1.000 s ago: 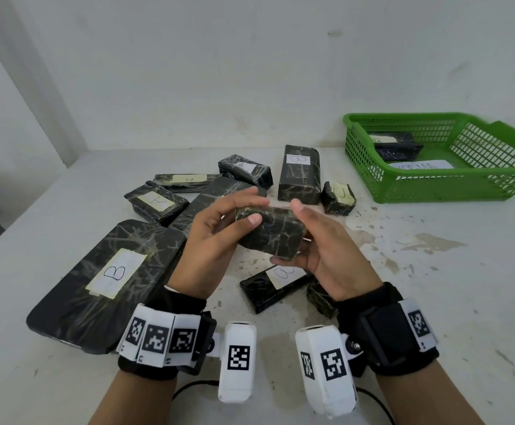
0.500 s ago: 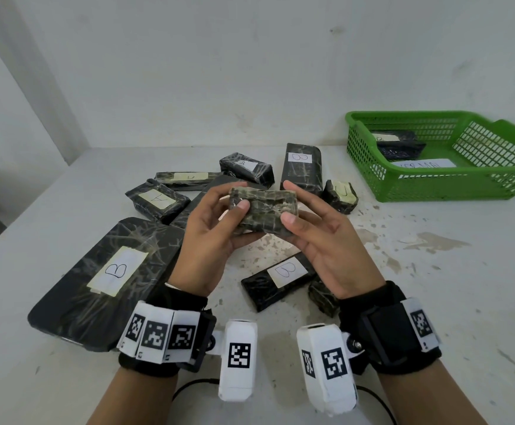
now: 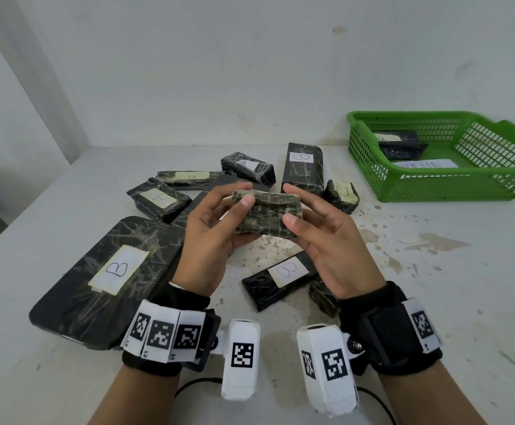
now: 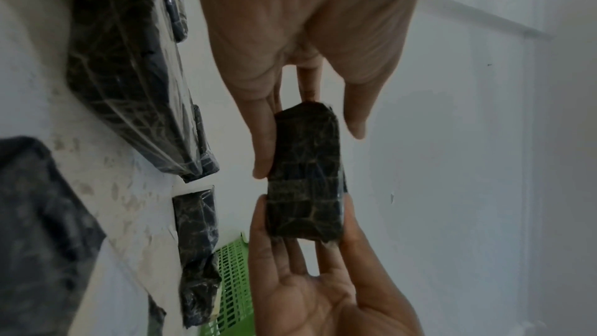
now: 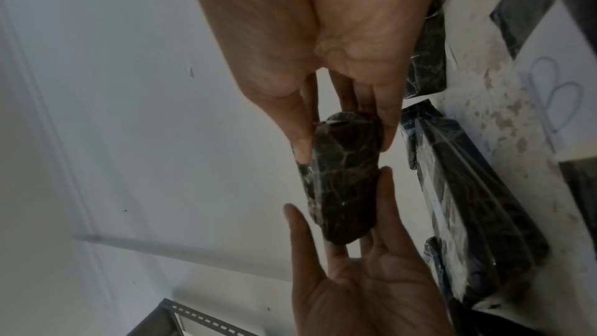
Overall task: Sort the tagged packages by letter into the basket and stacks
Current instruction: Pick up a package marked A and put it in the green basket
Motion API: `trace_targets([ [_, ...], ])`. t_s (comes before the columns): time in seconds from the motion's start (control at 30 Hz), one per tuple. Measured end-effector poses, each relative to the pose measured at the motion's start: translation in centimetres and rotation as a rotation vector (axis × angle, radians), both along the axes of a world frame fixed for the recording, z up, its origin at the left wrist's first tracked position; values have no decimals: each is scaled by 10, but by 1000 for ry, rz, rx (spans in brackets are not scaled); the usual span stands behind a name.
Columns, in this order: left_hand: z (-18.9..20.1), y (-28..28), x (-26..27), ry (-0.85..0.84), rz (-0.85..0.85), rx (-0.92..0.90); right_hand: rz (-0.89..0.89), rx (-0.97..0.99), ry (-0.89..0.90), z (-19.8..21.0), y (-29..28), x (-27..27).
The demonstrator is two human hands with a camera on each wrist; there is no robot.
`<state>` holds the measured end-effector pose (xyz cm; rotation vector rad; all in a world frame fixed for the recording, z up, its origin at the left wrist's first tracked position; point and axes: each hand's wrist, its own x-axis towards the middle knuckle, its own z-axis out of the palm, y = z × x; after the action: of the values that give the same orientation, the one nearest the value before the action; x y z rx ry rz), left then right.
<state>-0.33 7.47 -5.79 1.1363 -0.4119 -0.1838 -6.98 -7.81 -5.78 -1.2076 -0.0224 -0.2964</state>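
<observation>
From the head view, I hold a small dark wrapped package (image 3: pixel 267 214) up above the tabletop (image 3: pixel 434 286), between both hands. My left hand (image 3: pixel 211 240) pinches its left end, thumb on the near face and fingers behind; my right hand (image 3: pixel 326 240) pinches the right end the same way. No tag shows on the face turned to me. Below my hands lies a flat package tagged B (image 3: pixel 282 276), and to the left a large package tagged B (image 3: pixel 109 280). Farther back lie a package tagged A (image 3: pixel 158 199), an upright-lying package tagged B (image 3: pixel 302 168), and several more whose letters I cannot read. The green basket (image 3: pixel 440 185) stands at the right rear, well apart from my hands, with a dark package (image 3: pixel 400 145) inside.

From the left wrist view, my left hand (image 4: pixel 307 42) reaches down to the package (image 4: pixel 305 175), fingers along one side and thumb near the other, while my right hand (image 4: pixel 323 277) clasps its far end. A corner of the basket (image 4: pixel 232 277) shows beyond.

From the right wrist view, my right hand (image 5: pixel 323 47) grips the near end of the package (image 5: pixel 342 180) between thumb and fingers, and my left hand (image 5: pixel 361 277) supports the other end with loosely curved fingers.
</observation>
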Motion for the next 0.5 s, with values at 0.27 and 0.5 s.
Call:
trace_targets([
  [0.27,-2,-1,-1,-59,19,31,-75,-30,-23,1,3,0],
  [0.5,-4,0,2,-93,25,50,-105,-63,-31,0,2,1],
])
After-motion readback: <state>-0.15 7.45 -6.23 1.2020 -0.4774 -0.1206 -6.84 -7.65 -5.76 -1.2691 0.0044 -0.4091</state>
